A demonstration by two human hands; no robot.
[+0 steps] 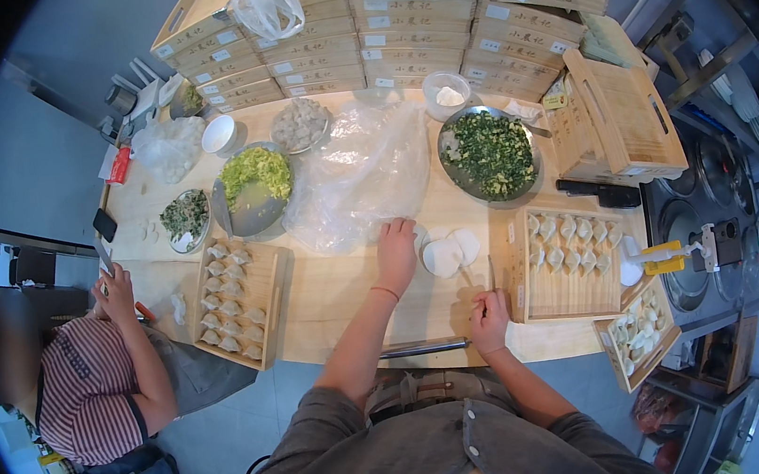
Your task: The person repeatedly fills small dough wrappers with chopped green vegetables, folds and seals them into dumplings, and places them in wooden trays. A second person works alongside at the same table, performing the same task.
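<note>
My left hand (398, 252) rests at the near edge of a clear plastic bag (361, 175), fingers down on the table. Beside its fingertips lie several round white dumpling wrappers (442, 258); whether the fingers grip one or the bag's edge is unclear. My right hand (489, 319) is closed around a thin, narrow tool (492, 271) that points away from me. To its right, a wooden tray (564, 296) carries rows of pleated dumplings (571, 260). A metal bowl of chopped green filling (489, 156) stands beyond the wrappers.
A metal rolling pin (425, 348) lies along the near table edge. On the left are another dumpling tray (277, 299), a bowl of chopped yellow-green vegetable (255, 177) and a co-worker (88, 379) using their hands. Stacked wooden trays (415, 37) line the back; a stove (708, 196) adjoins the right.
</note>
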